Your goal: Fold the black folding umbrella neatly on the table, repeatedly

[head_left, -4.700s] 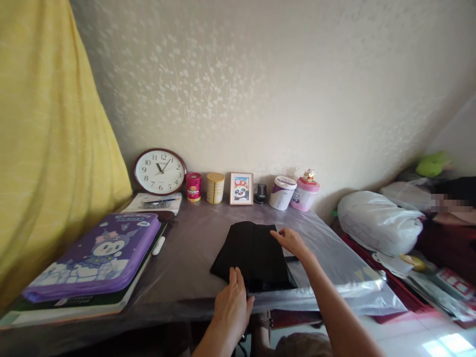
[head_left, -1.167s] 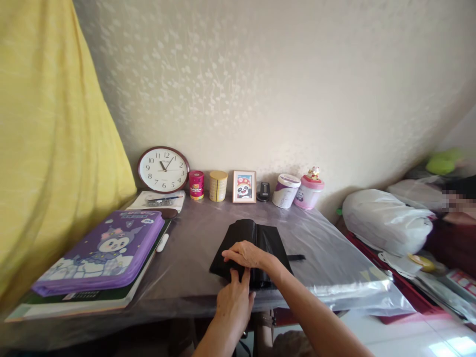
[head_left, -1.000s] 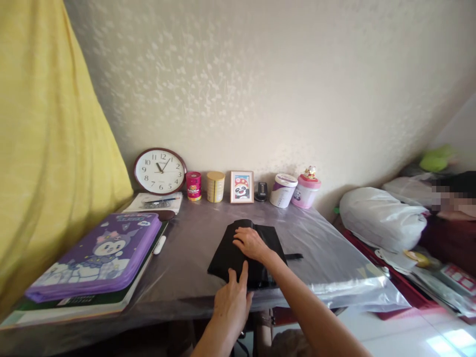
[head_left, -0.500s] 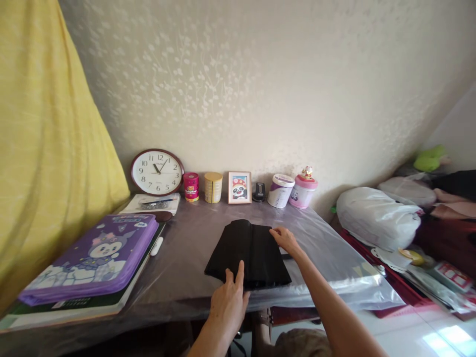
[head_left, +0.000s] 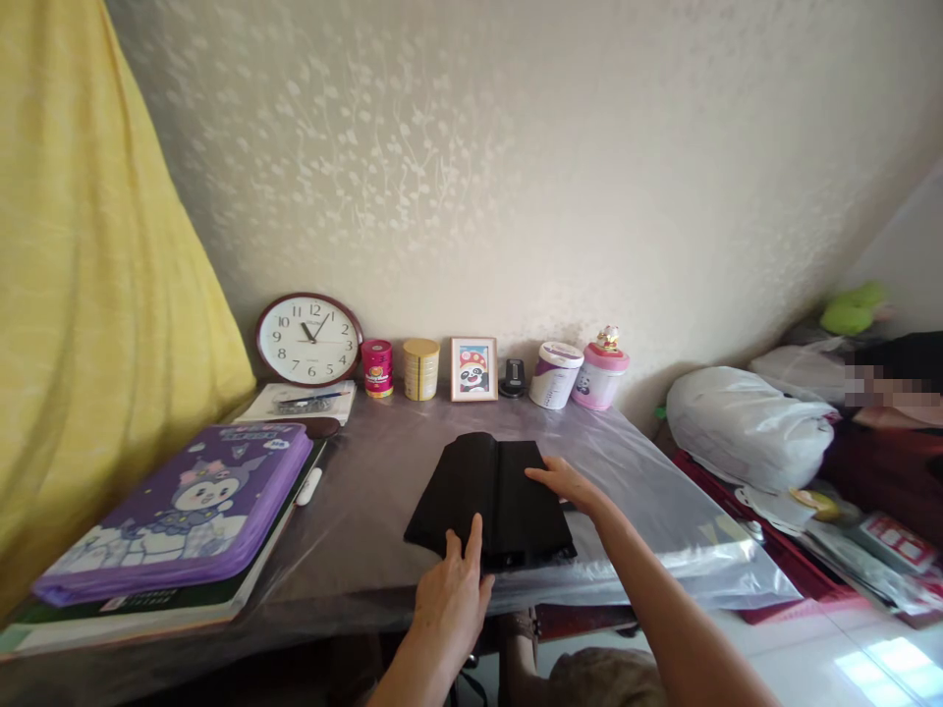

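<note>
A flat black folded item (head_left: 461,491), which looks like thin fabric, lies on the table near its front edge. A lengthwise fold line runs down it, right of its middle. My left hand (head_left: 451,589) rests at its lower left edge, fingers spread and fingertips on the black surface. At its upper right edge, my right hand (head_left: 567,481) lays its outstretched index finger on top; its other fingers are partly hidden. Just beyond that edge, by my right wrist, a small dark piece shows, too covered to make out.
The table (head_left: 368,501) has a clear plastic cover. On the left lie a purple cartoon folder (head_left: 192,501) and a white marker (head_left: 309,487). Along the wall stand a clock (head_left: 309,339), a picture frame (head_left: 473,369) and several cans. Right of the table are bags (head_left: 748,427) and a person (head_left: 891,412).
My right hand has let go of the black item's upper right corner and slid slightly down and inward, its index finger now flat on the surface. My left hand stays nearly still.
</note>
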Available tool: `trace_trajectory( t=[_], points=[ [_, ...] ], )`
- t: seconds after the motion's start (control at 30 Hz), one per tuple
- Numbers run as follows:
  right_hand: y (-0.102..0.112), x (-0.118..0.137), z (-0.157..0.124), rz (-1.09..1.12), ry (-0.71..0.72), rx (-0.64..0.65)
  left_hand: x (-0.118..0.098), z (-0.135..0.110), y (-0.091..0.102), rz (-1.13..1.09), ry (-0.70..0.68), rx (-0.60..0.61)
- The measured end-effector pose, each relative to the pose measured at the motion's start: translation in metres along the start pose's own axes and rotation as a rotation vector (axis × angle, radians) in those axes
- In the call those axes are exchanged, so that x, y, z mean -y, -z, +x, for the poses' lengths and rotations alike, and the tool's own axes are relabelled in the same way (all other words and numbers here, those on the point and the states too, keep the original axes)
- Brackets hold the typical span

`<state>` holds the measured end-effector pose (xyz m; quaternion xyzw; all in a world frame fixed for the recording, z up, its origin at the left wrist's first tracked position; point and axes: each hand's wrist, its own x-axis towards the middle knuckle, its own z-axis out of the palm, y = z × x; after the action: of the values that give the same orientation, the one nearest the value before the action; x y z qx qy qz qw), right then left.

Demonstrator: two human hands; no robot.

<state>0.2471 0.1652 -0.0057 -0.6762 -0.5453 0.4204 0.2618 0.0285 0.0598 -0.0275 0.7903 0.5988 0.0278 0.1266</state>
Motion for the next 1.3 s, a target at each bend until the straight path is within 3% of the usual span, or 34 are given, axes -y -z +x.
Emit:
trace_trajectory(
  t=[0.13, 0.4, 0.77, 1.03, 1.3],
  points=[
    [-0.006, 0.008, 0.003, 0.158, 0.129, 0.017, -0.001, 0.001, 0.000, 0.006, 0.001, -0.018],
    [-0.034, 0.028, 0.011, 0.428, 0.220, 0.012, -0.002, -0.001, 0.001, -0.017, 0.024, -0.006],
    [-0.067, 0.051, 0.027, 0.654, 0.195, 0.043, 0.004, 0.001, 0.001, -0.067, 0.011, 0.014],
    [-0.090, 0.051, 0.041, 0.634, 0.177, 0.063, 0.013, 0.001, 0.001, -0.071, 0.006, 0.028],
    [-0.094, 0.048, 0.044, 0.510, 0.148, 0.031, 0.018, 0.002, 0.004, -0.131, -0.008, 0.022]
  ],
)
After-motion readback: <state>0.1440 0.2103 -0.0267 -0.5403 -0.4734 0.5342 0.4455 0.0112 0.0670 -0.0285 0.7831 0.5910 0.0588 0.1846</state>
